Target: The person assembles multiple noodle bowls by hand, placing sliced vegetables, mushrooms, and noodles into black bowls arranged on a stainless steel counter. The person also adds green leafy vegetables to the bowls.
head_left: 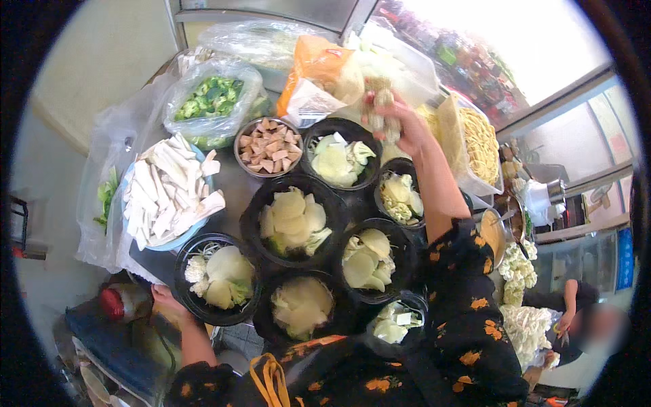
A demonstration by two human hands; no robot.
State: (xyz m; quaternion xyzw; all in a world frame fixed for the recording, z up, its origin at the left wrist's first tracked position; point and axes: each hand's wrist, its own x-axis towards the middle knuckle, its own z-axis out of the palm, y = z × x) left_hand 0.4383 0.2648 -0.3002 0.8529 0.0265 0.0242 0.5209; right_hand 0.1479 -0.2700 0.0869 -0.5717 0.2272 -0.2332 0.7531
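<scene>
Seven round black bowls point(251, 227) of sliced pale vegetables in the head view, plus one blue sign point(625, 258) with white lettering. Right hand point(405, 127) is stretched far forward, fingers wrapped round a knobbly pale-beige clump point(384, 127) just right of the orange plastic bag point(308, 60). Left hand point(169, 305) sits low by the leftmost bowl; can't tell if it's gripping anything.

Co-wkr point(571, 298) far R | blue sign point(625, 259) R edge | window point(556, 41) upr R
</scene>
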